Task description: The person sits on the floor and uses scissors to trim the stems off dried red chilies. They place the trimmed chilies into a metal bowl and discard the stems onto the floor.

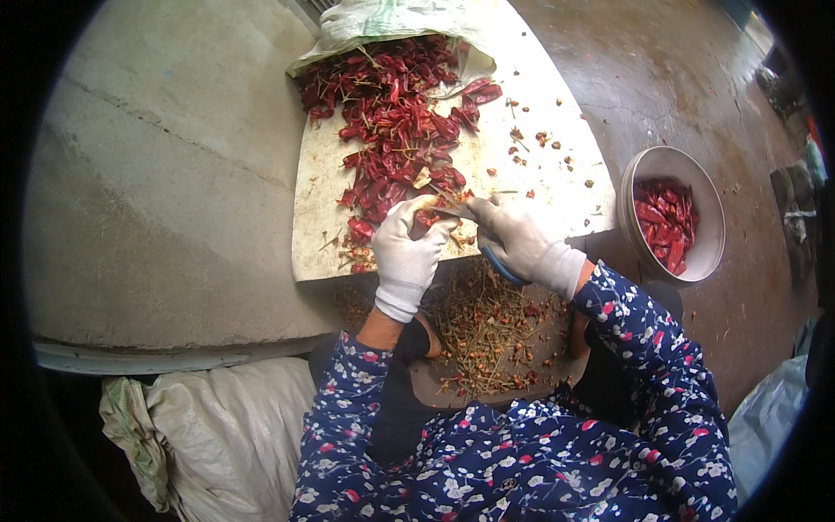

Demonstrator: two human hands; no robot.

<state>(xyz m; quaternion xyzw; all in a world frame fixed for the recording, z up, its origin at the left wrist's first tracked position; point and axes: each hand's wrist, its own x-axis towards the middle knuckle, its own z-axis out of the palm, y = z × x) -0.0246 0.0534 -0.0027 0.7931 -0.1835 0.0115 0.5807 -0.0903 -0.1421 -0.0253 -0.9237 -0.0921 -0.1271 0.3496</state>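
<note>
My left hand (pixel 412 245), in a white knit glove, pinches a dried red chili pepper (pixel 424 220) above the near edge of the pale board (pixel 541 215). My right hand (pixel 522 238), gloved the same way, holds scissors with blue handles (pixel 501 264). The scissor blades (pixel 453 207) are parted and reach left to the pepper by my left fingers; their exact contact is hidden. Just beyond both hands, a long heap of dried red chilies (pixel 398 140) runs back into the mouth of a white woven sack (pixel 398 19) lying on the board.
Cut stems and caps (pixel 489 333) cover the floor between my legs. A white bucket (pixel 716 228) holding red chili pieces (pixel 667 225) stands at right. Loose stem caps (pixel 556 145) dot the board. At lower left sits a full woven sack (pixel 235 430), below a concrete slab (pixel 176 215).
</note>
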